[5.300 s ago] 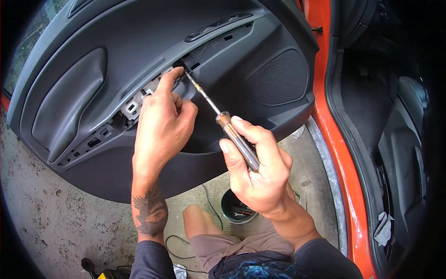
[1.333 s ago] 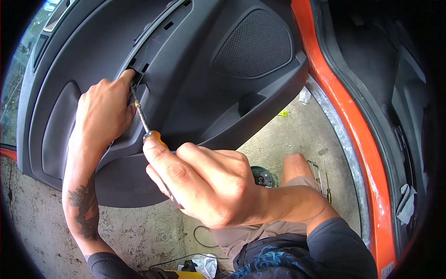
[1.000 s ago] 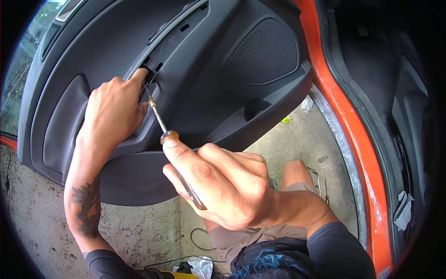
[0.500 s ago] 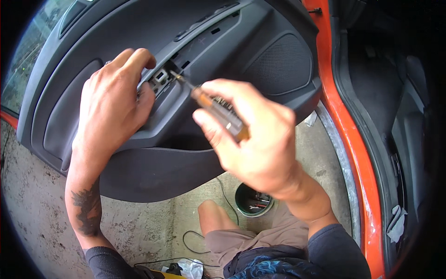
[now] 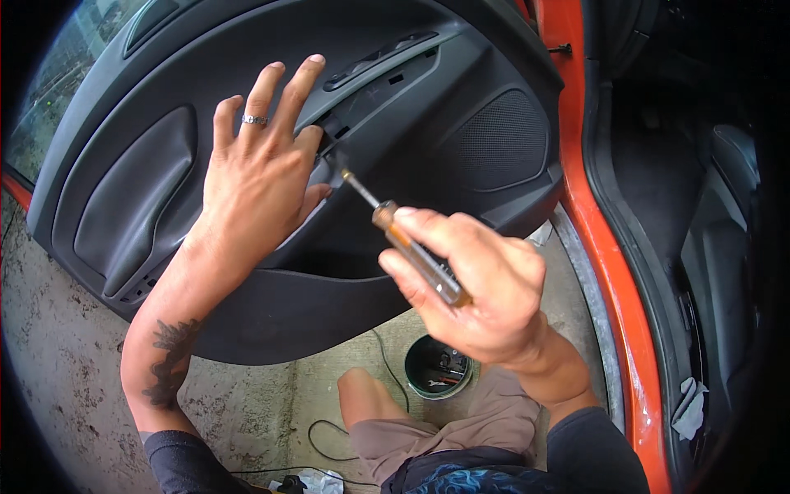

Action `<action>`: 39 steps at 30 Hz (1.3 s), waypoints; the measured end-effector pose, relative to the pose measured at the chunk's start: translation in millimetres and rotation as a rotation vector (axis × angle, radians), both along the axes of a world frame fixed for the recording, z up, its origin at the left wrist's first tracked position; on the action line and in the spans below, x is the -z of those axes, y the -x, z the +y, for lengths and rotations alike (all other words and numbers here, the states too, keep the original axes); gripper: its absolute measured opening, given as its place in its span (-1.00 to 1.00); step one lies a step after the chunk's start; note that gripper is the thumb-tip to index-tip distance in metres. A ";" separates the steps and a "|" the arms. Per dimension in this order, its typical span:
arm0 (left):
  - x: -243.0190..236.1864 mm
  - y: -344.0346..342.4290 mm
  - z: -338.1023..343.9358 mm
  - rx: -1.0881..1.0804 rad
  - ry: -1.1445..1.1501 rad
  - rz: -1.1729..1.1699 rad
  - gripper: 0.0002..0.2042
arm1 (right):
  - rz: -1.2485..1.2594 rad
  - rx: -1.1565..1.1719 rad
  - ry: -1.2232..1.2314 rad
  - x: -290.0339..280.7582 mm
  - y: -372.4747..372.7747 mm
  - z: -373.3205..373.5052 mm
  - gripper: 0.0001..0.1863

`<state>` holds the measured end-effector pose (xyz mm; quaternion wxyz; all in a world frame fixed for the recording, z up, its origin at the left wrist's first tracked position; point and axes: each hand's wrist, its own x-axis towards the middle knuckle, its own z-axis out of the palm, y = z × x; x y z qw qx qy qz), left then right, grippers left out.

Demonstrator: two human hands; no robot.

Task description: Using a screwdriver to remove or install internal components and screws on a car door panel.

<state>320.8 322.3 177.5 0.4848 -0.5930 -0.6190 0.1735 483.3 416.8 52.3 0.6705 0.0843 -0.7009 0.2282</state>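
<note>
My right hand [image 5: 485, 276] is closed round the amber translucent handle of a screwdriver [image 5: 420, 259]. Its shaft points up and left, and the tip, which looks brass-coloured, is clear of the door panel. Whether a screw sits on that tip I cannot make out. My left hand [image 5: 259, 165] is over the grey car door panel [image 5: 239, 317], fingers spread, a ring on one of them. Its thumb and index finger reach toward a long open recess [image 5: 362, 105] in the armrest. The hand hides the near end of the recess, where the earlier frame shows a pale bracket.
A dark bucket [image 5: 436, 366] with tools stands on the concrete floor by my knee. A black cable [image 5: 391, 362] loops beside it. The orange door sill [image 5: 613, 272] and car seat [image 5: 732, 189] are at right. A speaker grille [image 5: 506, 140] is on the panel.
The screwdriver has drawn back from the recess, down and right. My left hand has shifted right over the bracket, and its fingers have spread. The view has moved slightly.
</note>
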 end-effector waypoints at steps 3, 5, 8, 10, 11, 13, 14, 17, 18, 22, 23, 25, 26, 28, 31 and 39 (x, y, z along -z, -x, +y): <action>-1.0 -0.8 4.0 -0.013 0.000 0.048 -0.62 | 0.022 -0.009 -0.035 7.2 0.8 -6.7 -0.63; -2.3 -1.4 5.7 -0.053 0.020 0.031 -0.57 | -0.006 -0.031 -0.044 12.6 -0.6 -11.3 -0.64; -3.8 -3.7 7.9 -0.092 0.051 0.041 -0.52 | -0.012 -0.039 -0.058 19.1 -2.4 -15.8 -0.66; -4.7 -6.2 10.1 -0.123 0.069 0.060 -0.49 | -0.016 -0.028 -0.064 22.6 -4.4 -17.5 -0.67; -5.3 -7.9 11.5 -0.171 0.083 0.060 -0.47 | -0.020 -0.039 -0.065 24.0 -5.2 -18.5 -0.68; -6.5 -11.8 15.2 -0.243 0.109 0.071 -0.45 | -0.050 -0.060 -0.062 26.4 -6.8 -20.6 -0.71; -7.1 -13.8 17.5 -0.245 0.113 0.072 -0.45 | -0.047 -0.061 -0.059 27.4 -7.1 -21.8 -0.71; -8.6 -19.5 23.7 -0.359 0.158 0.048 -0.43 | -0.085 -0.083 -0.059 30.2 -7.9 -24.6 -0.72; -9.0 -20.8 25.3 -0.364 0.163 0.047 -0.42 | -0.083 -0.083 -0.055 31.1 -8.2 -24.9 -0.72; -11.8 -21.8 26.2 -0.377 0.200 0.011 -0.40 | -0.049 -0.100 -0.031 33.8 -8.7 -25.7 -0.59; -12.1 -21.1 25.2 -0.342 0.195 -0.012 -0.39 | -0.043 -0.098 -0.028 34.2 -8.8 -25.4 -0.58; -12.5 -19.3 23.0 -0.312 0.193 -0.047 -0.39 | -0.040 -0.095 -0.014 35.1 -9.7 -24.3 -0.57; -12.7 -18.4 21.6 -0.274 0.187 -0.057 -0.38 | -0.051 -0.081 -0.014 35.4 -10.1 -23.8 -0.65; -11.1 -17.0 19.7 -0.251 0.180 -0.068 -0.29 | -0.061 -0.071 -0.001 35.0 -10.4 -22.8 -0.72; -8.7 -16.7 15.8 -0.229 0.145 -0.059 -0.32 | -0.036 -0.048 0.008 32.8 -9.2 -22.7 -0.76; -6.4 -7.8 9.6 -0.084 0.130 -0.042 -0.47 | -0.011 -0.086 0.060 27.8 -9.7 -27.0 -0.77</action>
